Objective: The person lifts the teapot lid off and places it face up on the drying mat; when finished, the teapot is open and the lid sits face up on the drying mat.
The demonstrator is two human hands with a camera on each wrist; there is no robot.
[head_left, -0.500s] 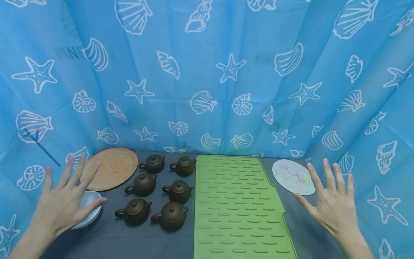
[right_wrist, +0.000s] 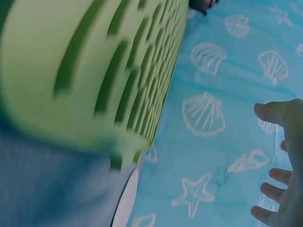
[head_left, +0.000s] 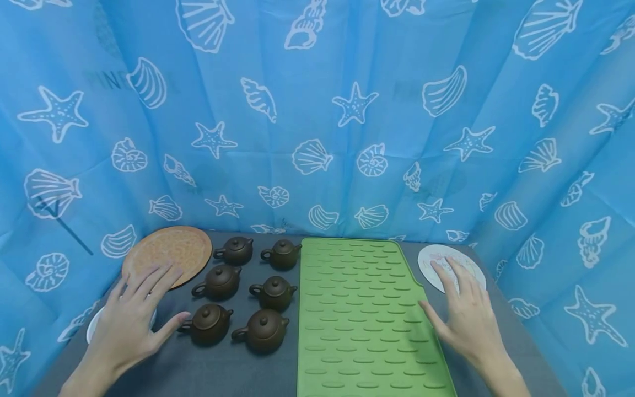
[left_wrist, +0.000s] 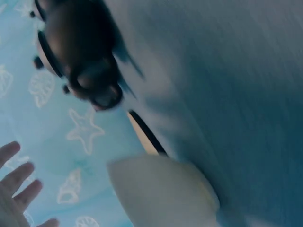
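Observation:
My left hand [head_left: 126,322] hovers with spread fingers over a pale bowl [head_left: 92,330], which it mostly hides in the head view. Its thumb overlaps the handle of the nearest-left brown teapot [head_left: 205,324] in that view. Several such lidded teapots stand in two columns between this hand and a green ridged mat [head_left: 367,309]. On the other side, my right hand [head_left: 468,320] is above the mat's right edge, fingers extended, holding nothing. Its fingertips overlap a white disc [head_left: 428,267] with a pink drawing. The left wrist view shows the bowl [left_wrist: 163,191] from the side.
Behind the left hand lies a round tan board [head_left: 171,248] with a mottled top. A blue curtain [head_left: 317,121] printed with white shells and starfish surrounds the dark grey table [head_left: 213,375] at the back and sides.
Both hands have moved inward and somewhat lower, the left toward the teapots, the right toward the green mat. Teapots, mat, board and disc have stayed in place.

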